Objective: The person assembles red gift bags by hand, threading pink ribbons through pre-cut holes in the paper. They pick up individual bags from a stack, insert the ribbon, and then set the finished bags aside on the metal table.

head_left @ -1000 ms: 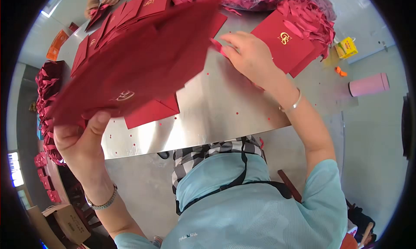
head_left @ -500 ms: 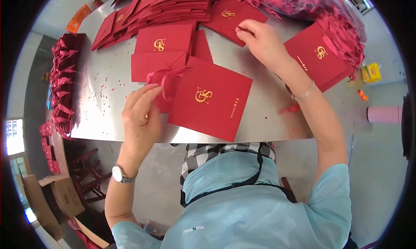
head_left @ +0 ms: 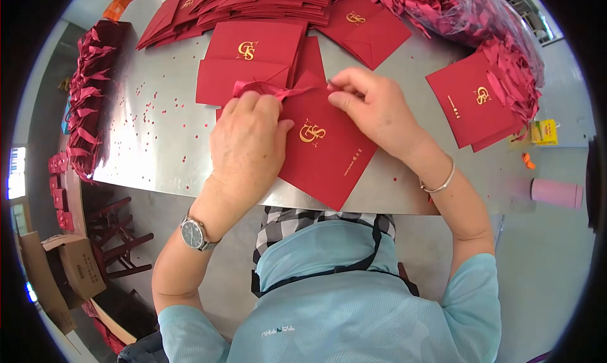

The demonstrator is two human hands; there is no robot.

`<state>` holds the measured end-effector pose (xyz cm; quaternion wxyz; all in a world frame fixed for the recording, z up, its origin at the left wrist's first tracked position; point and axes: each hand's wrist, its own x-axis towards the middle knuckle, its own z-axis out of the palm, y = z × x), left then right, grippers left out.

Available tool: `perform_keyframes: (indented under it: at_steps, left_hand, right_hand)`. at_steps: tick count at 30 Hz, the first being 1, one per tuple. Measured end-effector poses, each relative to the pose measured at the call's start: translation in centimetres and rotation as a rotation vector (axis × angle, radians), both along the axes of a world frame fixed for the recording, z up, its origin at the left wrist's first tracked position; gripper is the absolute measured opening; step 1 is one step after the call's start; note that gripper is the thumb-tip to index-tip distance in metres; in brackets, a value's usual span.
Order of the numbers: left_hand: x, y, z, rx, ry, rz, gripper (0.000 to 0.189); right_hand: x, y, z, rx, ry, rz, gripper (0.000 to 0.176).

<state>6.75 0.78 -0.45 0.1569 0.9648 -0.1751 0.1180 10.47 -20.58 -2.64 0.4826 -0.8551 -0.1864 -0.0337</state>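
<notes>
A flat red paper gift bag (head_left: pixel 332 167) with a gold monogram lies tilted near the table's front edge. Across its upper end runs a pink-red ribbon (head_left: pixel 294 91), loosely looped. My left hand (head_left: pixel 248 139) is closed over the ribbon at the bag's left side, its fingertips mostly hidden under the hand. At the bag's upper right, my right hand (head_left: pixel 376 107) pinches the thin far end of the ribbon between thumb and forefinger. Just beyond both hands, more red bags (head_left: pixel 256 44) overlap one another.
A long pile of red bags (head_left: pixel 265 3) covers the table's back, with a single bag (head_left: pixel 367 31) beside it. Ribboned bags (head_left: pixel 458 91) sit at right below a plastic sack of ribbons (head_left: pixel 436 9). A row of ribboned bags (head_left: pixel 88 104) lines the left edge. Red dots litter the metal table (head_left: pixel 171 148).
My right hand has come down and left from the back bag to the ribbon. My left hand has moved right and closed over the ribbon. The view has shifted slightly.
</notes>
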Motion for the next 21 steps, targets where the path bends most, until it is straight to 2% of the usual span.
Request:
perform_keyframes:
  at_steps: [2,4,5,7,10,12,13,14,16,17,19,21]
  left_hand:
    - [0.1,-0.4,-0.1,-0.016,0.054,0.024,0.024]
    - [0.1,-0.6,-0.4,-0.031,0.114,0.054,0.025]
    - [0.2,-0.6,-0.5,-0.047,0.100,0.042,0.029]
    - [0.2,-0.9,-0.4,-0.064,0.082,0.026,0.034]
    - [0.0,-1.3,0.2,-0.112,0.089,0.061,0.044]
    - [-0.2,-1.1,0.3,-0.640,0.308,0.168,0.046]
    - [-0.3,-0.9,-0.2,-0.864,0.270,0.181,0.037]
    - [-0.8,-0.7,-0.3,-0.868,0.270,0.180,0.037]
    - [-2.0,-0.4,-0.3,-0.683,0.023,0.097,0.028]
    - [-2.3,-0.3,-0.2,-0.513,-0.085,-0.042,0.022]
    - [-2.8,-1.1,0.2,-0.446,-0.086,-0.119,0.019]
    - [-3.2,-1.1,0.2,-0.453,-0.050,-0.126,0.017]
  right_hand:
    - [-0.1,0.0,-0.8,-0.036,0.022,-0.012,0.019]
    - [0.0,0.0,-1.8,-0.157,-0.418,-0.046,0.018]
    - [-0.2,-0.1,-1.8,-0.156,-0.416,-0.047,0.018]
    - [-1.2,-0.1,-0.4,-0.010,0.048,0.054,0.011]
    - [-2.7,-0.3,1.4,0.092,0.164,0.004,0.011]
    - [-4.0,-0.6,2.4,0.115,0.102,-0.018,0.012]
    - [-4.6,-0.7,2.8,0.143,0.039,-0.046,0.014]
    - [-5.1,-0.9,2.9,0.140,0.038,-0.046,0.014]
    - [-6.0,-1.2,3.2,0.160,0.046,-0.033,0.013]
    - [-6.3,-1.1,3.3,0.156,0.048,-0.032,0.013]
    - [-7.1,-0.9,3.6,0.087,-0.090,0.002,0.013]
    - [-7.7,-0.5,3.6,0.111,-0.041,-0.012,0.014]
